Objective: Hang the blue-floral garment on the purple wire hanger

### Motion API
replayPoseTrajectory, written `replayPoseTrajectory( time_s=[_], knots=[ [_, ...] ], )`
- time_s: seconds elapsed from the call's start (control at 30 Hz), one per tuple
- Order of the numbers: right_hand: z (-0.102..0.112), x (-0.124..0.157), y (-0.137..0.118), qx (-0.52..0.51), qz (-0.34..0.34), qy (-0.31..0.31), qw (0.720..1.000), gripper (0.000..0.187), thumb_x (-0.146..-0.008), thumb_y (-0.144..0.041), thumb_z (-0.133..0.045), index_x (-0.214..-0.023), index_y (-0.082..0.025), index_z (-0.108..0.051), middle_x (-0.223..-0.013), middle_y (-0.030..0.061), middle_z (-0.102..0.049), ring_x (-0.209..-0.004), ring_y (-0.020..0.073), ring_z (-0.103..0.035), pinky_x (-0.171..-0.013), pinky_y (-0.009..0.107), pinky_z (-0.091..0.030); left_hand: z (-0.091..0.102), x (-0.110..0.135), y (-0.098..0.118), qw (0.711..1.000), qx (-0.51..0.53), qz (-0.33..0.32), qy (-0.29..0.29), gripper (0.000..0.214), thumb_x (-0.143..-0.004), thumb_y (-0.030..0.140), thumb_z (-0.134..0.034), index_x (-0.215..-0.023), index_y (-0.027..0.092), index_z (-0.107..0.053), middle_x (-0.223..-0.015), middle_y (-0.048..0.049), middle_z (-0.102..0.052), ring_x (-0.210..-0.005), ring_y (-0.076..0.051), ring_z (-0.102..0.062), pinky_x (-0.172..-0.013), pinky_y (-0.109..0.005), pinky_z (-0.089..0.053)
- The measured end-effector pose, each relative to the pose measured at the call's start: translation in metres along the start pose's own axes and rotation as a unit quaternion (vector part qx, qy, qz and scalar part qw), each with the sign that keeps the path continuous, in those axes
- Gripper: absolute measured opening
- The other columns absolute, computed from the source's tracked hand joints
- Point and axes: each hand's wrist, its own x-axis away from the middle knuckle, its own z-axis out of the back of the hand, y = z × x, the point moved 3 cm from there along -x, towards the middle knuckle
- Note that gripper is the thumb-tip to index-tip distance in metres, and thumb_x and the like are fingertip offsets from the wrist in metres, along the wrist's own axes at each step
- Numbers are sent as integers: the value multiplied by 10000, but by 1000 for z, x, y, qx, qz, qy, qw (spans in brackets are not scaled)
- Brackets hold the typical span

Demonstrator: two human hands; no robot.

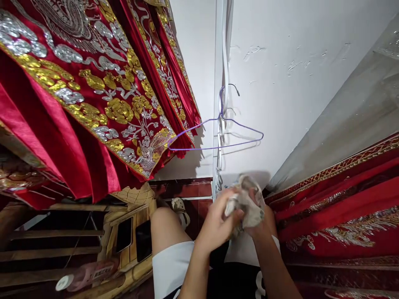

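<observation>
Both my hands are together above my lap, around a crumpled off-white cloth [249,203] that is blurred by motion. Fingers of my left hand [218,222] are closed on its left edge. My right hand [261,231] grips it from the right and below, with most of its fingers hidden behind the fabric. Beyond the cloth, a purple wire hanger [215,148] with no garment on it hangs on a white cord [225,54] by the wall.
Red embroidered garments with gold and silver sequins [120,110] hang at left; more red embroidered fabric [343,207] lies at right. A bamboo bench [127,259] at lower left carries two phones [124,234] and a pink bottle [90,275]. One clog [180,207] shows on the floor.
</observation>
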Motion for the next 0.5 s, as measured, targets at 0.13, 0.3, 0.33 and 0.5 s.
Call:
replayPoseTrajectory(
  time_s=[0.13,0.3,0.33,0.5],
  knots=[
    [1,-1,-19,-151,-131,-173,964,634,-816,-792,-531,-884,-199,-744,-684,76,-669,-734,270,-670,-707,380,-543,33,-8,-12,1000,-10,-2,23,515,-1031,558,-400,-1412,227,-504,-1438,-142,-564,-1354,-297,-512,-1148,-438,-385],
    [22,-28,-56,-10,-39,-257,965,181,-660,-204,-753,-833,-182,-705,-768,-5,-665,-710,156,-591,-677,257,-450,44,-5,-44,973,-91,102,-189,540,-999,624,-404,-827,166,-632,-802,-39,-649,-773,-215,-581,-738,-306,-471],
    [28,-40,-62,40,8,-215,976,112,-670,-159,-706,-779,-178,-694,-755,-7,-655,-703,147,-571,-660,248,-429,49,-2,-50,966,-111,120,-200,496,-990,589,-454,-784,166,-609,-765,-20,-629,-736,-195,-557,-710,-287,-450],
    [48,-112,-77,113,180,36,976,404,-738,-204,-679,-1141,-184,-688,-650,-66,-540,-608,137,-488,-603,254,-384,91,3,-48,943,-272,160,-105,282,-960,384,-485,-818,180,-619,-759,-6,-648,-709,-183,-554,-686,-265,-408]
  ],
)
